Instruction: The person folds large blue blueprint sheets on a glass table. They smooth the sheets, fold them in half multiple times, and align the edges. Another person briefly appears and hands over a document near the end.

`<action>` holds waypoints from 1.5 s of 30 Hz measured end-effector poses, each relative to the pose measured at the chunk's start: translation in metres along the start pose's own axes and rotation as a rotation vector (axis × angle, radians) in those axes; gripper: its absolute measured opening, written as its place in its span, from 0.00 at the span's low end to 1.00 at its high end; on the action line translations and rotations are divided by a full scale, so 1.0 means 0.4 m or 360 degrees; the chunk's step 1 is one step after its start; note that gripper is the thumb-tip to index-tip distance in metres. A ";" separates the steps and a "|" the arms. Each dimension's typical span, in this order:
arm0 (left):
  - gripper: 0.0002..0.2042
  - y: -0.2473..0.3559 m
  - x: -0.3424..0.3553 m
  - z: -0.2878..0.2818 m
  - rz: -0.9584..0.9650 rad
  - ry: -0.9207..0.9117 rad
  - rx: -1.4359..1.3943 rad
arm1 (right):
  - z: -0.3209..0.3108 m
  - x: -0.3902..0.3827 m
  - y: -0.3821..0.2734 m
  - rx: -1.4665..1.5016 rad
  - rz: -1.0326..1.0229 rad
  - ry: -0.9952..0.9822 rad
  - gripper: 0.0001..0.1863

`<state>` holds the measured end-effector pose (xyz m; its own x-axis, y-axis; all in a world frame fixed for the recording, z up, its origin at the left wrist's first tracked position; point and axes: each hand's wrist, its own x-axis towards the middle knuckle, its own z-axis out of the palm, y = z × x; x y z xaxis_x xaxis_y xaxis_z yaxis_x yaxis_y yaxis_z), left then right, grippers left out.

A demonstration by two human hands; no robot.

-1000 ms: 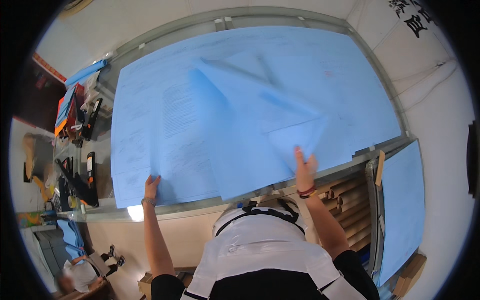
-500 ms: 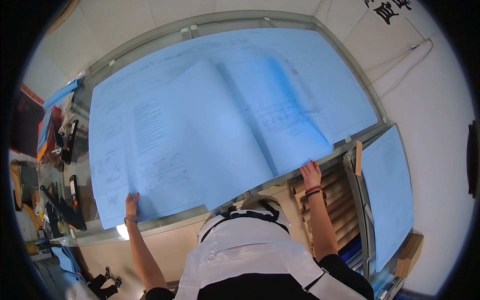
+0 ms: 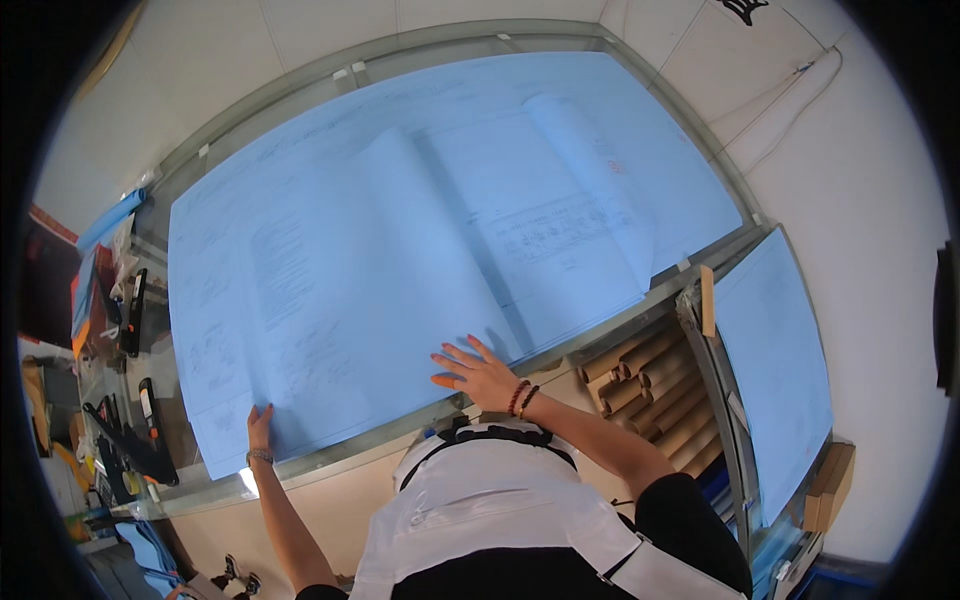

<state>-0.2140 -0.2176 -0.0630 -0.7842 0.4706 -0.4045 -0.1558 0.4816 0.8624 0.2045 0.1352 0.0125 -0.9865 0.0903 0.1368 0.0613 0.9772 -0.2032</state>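
Observation:
Large blue drawing sheets (image 3: 330,350) with printed lines and text lie stacked on a glass-topped table. The upper sheet bulges in a raised fold (image 3: 425,230) across the middle, and its right part curls over (image 3: 590,160). My left hand (image 3: 259,430) grips the near edge of the sheets toward the left, thumb and finger pinched at a small crease. My right hand (image 3: 478,376), wearing dark bead bracelets, is open with fingers spread, over the near edge just left of the fold's lower end. Whether its palm presses on the paper I cannot tell.
Black-handled tools (image 3: 135,315) and a blue roll (image 3: 112,218) lie at the table's left. Brown cardboard tubes (image 3: 650,380) fill a rack below the right side. Another blue sheet (image 3: 775,370) lies on a side surface at right, beside a cardboard box (image 3: 828,488).
My right hand has left the sheet's right near corner and moved left to the middle, opening out. The raised fold has sunk lower and narrower. My left hand keeps its hold.

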 end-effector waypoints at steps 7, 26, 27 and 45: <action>0.17 -0.010 0.001 0.006 -0.0005 0.0061 0.0080 | -0.097 -0.059 0.048 0.0325 0.0373 0.0095 0.24; 0.14 -0.061 0.016 -0.038 -0.0021 0.0081 -0.0051 | -0.151 -0.434 0.801 0.0520 0.1654 0.1183 0.26; 0.16 -0.055 0.016 -0.023 -0.0030 0.0046 -0.0070 | -0.153 -0.425 0.767 0.0276 0.1417 0.1195 0.24; 0.16 0.033 -0.015 0.039 -0.0103 0.0155 0.0064 | -0.043 -0.031 0.049 -0.0213 -0.0026 0.0160 0.26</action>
<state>-0.2022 -0.2026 -0.0540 -0.8282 0.3647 -0.4256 -0.1851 0.5388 0.8219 0.2203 0.1566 0.0235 -0.9678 0.0863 0.2365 0.0717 0.9950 -0.0699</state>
